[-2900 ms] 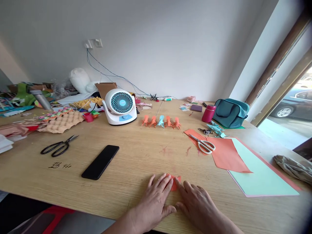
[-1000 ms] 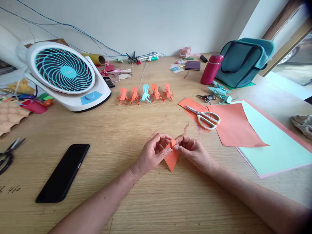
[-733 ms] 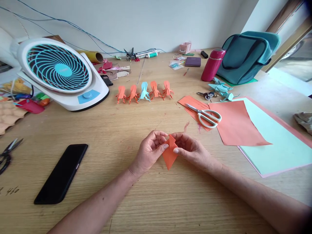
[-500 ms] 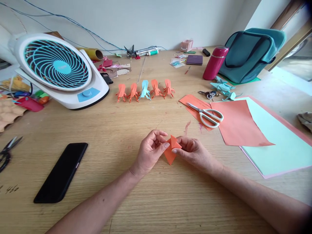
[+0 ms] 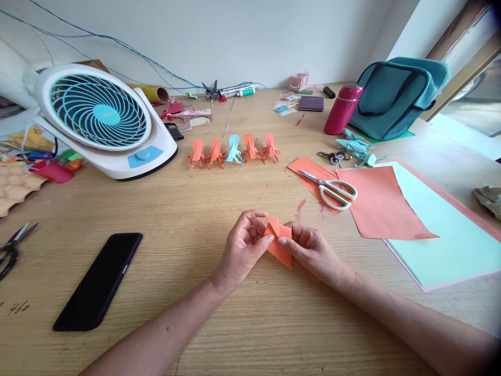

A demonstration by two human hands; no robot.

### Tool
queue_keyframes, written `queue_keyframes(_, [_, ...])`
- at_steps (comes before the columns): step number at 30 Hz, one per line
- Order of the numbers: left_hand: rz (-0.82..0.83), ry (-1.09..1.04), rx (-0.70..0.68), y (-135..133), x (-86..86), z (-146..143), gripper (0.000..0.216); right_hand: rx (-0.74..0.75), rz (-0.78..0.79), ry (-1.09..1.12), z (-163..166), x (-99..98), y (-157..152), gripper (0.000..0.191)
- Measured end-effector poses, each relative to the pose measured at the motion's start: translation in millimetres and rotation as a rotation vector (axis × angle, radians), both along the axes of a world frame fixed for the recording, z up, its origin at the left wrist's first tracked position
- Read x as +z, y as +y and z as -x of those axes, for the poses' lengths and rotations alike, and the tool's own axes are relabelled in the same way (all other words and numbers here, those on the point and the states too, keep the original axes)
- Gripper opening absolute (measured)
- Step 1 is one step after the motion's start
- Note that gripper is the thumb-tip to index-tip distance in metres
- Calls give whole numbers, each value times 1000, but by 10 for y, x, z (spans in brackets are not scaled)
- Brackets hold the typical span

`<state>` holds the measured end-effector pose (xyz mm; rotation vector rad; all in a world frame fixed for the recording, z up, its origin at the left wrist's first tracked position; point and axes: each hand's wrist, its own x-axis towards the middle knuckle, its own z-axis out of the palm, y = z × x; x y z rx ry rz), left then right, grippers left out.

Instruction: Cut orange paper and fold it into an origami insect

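A small folded piece of orange paper [image 5: 280, 245] is pinched between both my hands just above the wooden table [image 5: 195, 209]. My left hand [image 5: 243, 249] grips its upper left part with thumb and fingers. From the right, my right hand [image 5: 313, 251] pinches the top edge. The paper's pointed end slants down to the right. Behind my hands stands a row of small folded paper figures [image 5: 234, 150], orange ones with one light blue.
White-handled scissors [image 5: 332, 190] lie on orange paper sheets [image 5: 376, 206] beside a pale green sheet [image 5: 438, 230]. A black phone [image 5: 98, 281] lies at left. A white and teal fan [image 5: 105, 122], a red bottle [image 5: 343, 109], a teal bag [image 5: 395, 96] and black scissors [image 5: 11, 245] also stand around.
My hands lifted the folded paper off the table and kept working it. Over the last second its pointed tip swung from straight down toward the right.
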<state>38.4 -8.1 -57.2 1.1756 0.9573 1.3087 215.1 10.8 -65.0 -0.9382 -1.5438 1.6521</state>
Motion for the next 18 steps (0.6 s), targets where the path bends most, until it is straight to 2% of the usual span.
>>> queue_keyframes(5, [-111, 171, -23, 9, 22, 54, 32, -3, -64, -104, -11, -13, -11, 38])
queue_keyframes(10, [-270, 302, 11, 32, 61, 103, 17, 13, -88, -144, -25, -32, -13, 39])
queue_keyframes(18, [-218, 287, -71, 62, 159, 158, 16, 0, -47, -57, -26, 0, -34, 42])
